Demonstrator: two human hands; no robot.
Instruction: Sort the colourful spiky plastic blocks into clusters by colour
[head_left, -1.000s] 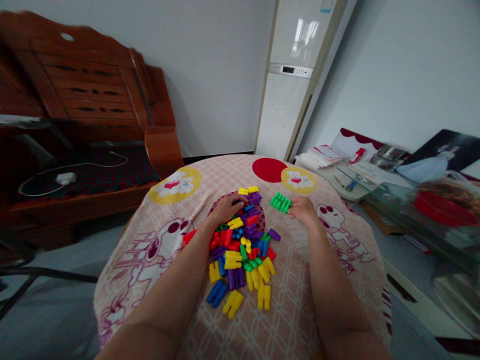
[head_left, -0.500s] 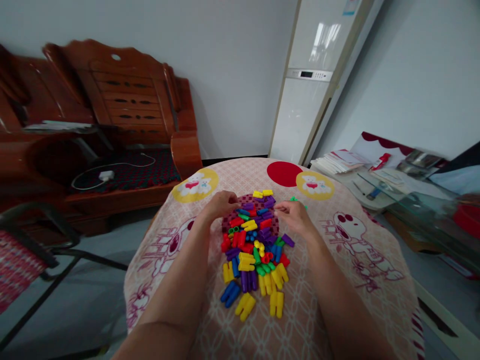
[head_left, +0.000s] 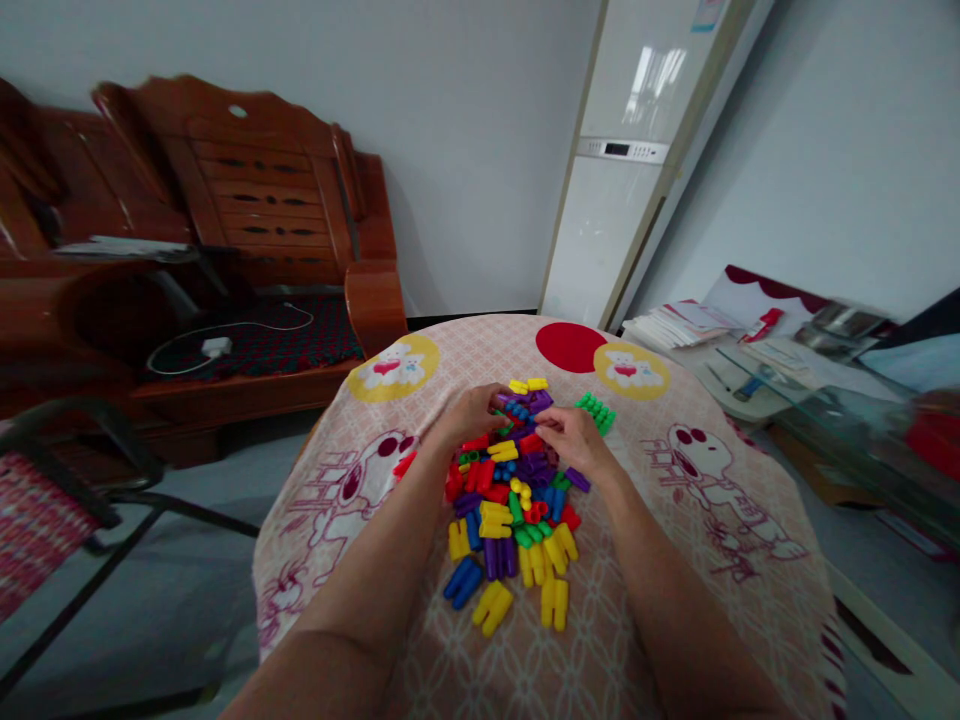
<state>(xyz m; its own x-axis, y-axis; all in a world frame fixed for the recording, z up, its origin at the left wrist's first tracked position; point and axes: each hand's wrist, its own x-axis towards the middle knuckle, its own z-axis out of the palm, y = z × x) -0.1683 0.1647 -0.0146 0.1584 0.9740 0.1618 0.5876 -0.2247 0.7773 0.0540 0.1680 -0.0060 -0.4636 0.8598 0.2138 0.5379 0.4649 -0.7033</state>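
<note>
A heap of plastic building blocks (head_left: pixel 501 452) in red, yellow, blue, green and purple covers the middle of the round table. At the heap's far left side is my left hand (head_left: pixel 474 414), its fingers curled inward among the pieces by some blue blocks (head_left: pixel 517 410). Opposite it, my right hand (head_left: pixel 576 438) has thumb and fingertips drawn together over the heap, close to a red block (head_left: pixel 531 442). What either hand grips is too small and covered to make out. Yellow double-tube blocks (head_left: pixel 554 604) and a blue one (head_left: pixel 463 582) lie nearest me.
Joined green blocks (head_left: pixel 596 412) lie right of the heap, and a red piece (head_left: pixel 403 465) shows beside my left forearm. A patterned cloth (head_left: pixel 675 560) covers the table. Left stands a wooden bench (head_left: pixel 262 210); right, a glass-topped stand (head_left: pixel 832 430) with papers.
My left hand has moved right, onto the heap, and my right hand slightly left and down, so the two are closer. The green blocks and the red piece on the left now show.
</note>
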